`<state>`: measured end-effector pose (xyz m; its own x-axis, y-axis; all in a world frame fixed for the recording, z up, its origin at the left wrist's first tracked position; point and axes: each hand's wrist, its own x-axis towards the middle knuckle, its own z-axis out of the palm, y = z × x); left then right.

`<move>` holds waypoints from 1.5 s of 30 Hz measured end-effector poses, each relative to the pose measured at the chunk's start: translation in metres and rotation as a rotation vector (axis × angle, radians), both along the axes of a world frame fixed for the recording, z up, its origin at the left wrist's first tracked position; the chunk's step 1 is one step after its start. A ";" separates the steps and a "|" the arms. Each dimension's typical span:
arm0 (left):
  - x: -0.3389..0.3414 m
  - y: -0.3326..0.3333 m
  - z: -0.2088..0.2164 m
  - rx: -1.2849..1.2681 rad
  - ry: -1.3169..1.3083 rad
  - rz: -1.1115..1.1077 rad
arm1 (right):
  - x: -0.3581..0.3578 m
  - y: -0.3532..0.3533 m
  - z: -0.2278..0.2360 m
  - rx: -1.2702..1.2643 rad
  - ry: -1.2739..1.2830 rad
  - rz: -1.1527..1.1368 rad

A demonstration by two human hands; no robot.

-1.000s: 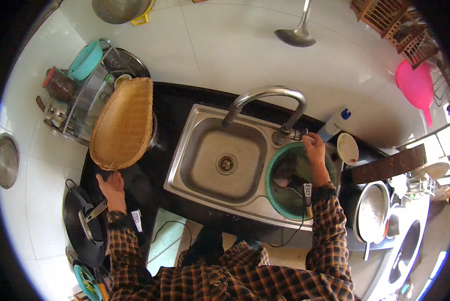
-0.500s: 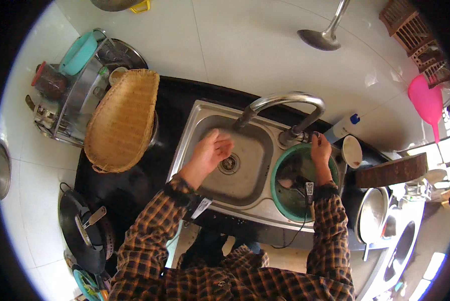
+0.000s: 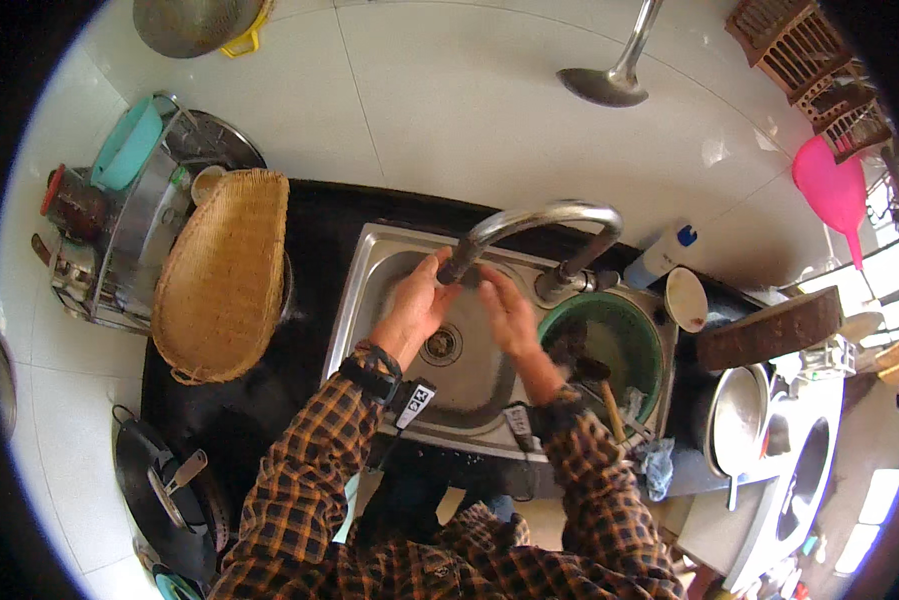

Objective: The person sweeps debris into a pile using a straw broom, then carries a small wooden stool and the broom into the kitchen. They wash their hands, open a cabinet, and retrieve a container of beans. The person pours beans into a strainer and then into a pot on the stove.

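Both my hands are over the steel sink (image 3: 471,392), either side of the curved tap (image 3: 559,213). My left hand (image 3: 415,306) is close by the spout's end, empty, its fingers loosely apart and partly hidden by the spout. Just right of the spout, my right hand (image 3: 509,312) is also empty, with its fingers stretched out. Whether water runs between them I cannot make out. The tap's lever (image 3: 601,281) stands free of my hands. Right of the sink bowl sits a green basin (image 3: 653,392), with a wooden-handled tool (image 3: 609,404) leaning in it.
A woven bamboo tray (image 3: 221,275) lies on the black counter at left, beside a dish rack (image 3: 119,262). Black pans (image 3: 144,470) stand nearer. At right are a bottle (image 3: 659,255), a bowl (image 3: 686,299), a thick wooden board (image 3: 769,328) and a pot (image 3: 737,422).
My right hand has left the tap's lever and moved left to the spout. My left hand has come nearer the spout. The view has shifted slightly.
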<state>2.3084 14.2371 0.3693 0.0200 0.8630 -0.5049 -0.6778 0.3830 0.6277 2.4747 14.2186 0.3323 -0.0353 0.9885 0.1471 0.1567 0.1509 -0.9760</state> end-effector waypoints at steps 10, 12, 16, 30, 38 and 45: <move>-0.023 -0.028 -0.016 0.026 0.100 0.070 | -0.118 -0.011 -0.007 0.140 -0.094 0.038; -0.015 -0.046 -0.030 -0.022 -0.112 -0.081 | -0.116 -0.012 -0.017 -0.130 -0.034 0.021; -0.016 -0.058 -0.050 -0.020 -0.163 -0.068 | -0.108 -0.008 -0.031 -0.165 -0.027 0.087; -0.025 -0.041 -0.052 -0.068 -0.329 -0.162 | -0.118 0.000 -0.010 -0.206 -0.304 0.015; -0.017 -0.029 -0.044 0.021 -0.299 -0.164 | -0.117 -0.001 -0.017 -0.082 -0.117 -0.034; -0.015 -0.032 -0.031 0.260 -0.342 0.129 | -0.144 0.009 -0.023 -0.143 1.899 0.236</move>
<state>2.2937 14.2054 0.3384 0.0317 0.9668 -0.2535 -0.8949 0.1404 0.4235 2.3311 14.2274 0.3092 -0.0656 0.9948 0.0780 -0.9806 -0.0788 0.1794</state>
